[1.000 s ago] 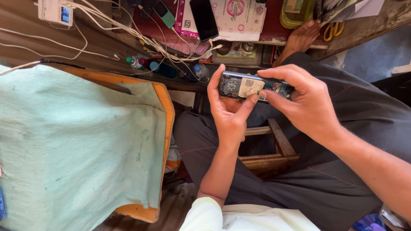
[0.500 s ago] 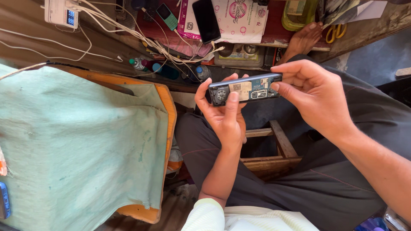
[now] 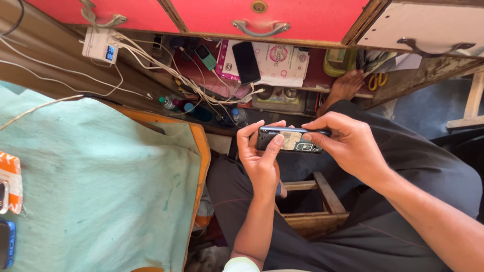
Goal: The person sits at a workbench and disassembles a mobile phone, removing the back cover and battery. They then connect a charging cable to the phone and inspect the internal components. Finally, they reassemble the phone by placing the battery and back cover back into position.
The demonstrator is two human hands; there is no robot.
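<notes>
Both hands gripping an opened phone (image 3: pixel 290 139), back cover off, internals showing — left hand (image 3: pixel 259 161) cradles its left end w/ thumb on the board, right hand (image 3: pixel 350 143) pinches the right end. Phone held over lap, above wooden stool frame (image 3: pixel 312 201), just right of teal-cloth bench (image 3: pixel 96 186).

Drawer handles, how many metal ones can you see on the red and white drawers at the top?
3. One handle on the left red drawer, one handle on the middle red drawer, one handle on the white drawer at right. More may lie outside the view.
</notes>
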